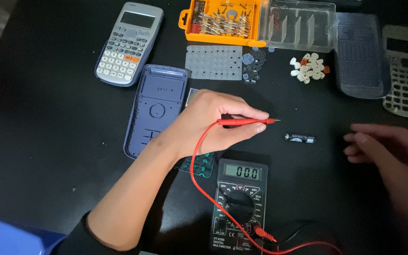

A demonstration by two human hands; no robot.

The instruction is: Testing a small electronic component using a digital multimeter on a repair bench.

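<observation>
The fingers of the left hand [213,123] pinch a red test probe [246,122] like a pen, its metal tip pointing right and hanging a short way from the small black battery [301,138] that lies on the dark table [38,141]. The probe's red wire [199,165] loops down across the black multimeter [238,208], whose screen is lit, and plugs in near its lower edge. The right hand [383,144] rests at the table's right side, fingers loosely curled and holding nothing, near the battery but apart from it.

Judging by this, the step in hand is bringing the probe to the battery; a touch on one metal end would call for a steady tip and something to hold the battery in place.

Farther out lie a whole grey calculator [128,45], a blue calculator back shell [156,108], a grey rubber keypad sheet [213,62], loose white buttons [308,67] and an orange bit case [223,21].
</observation>
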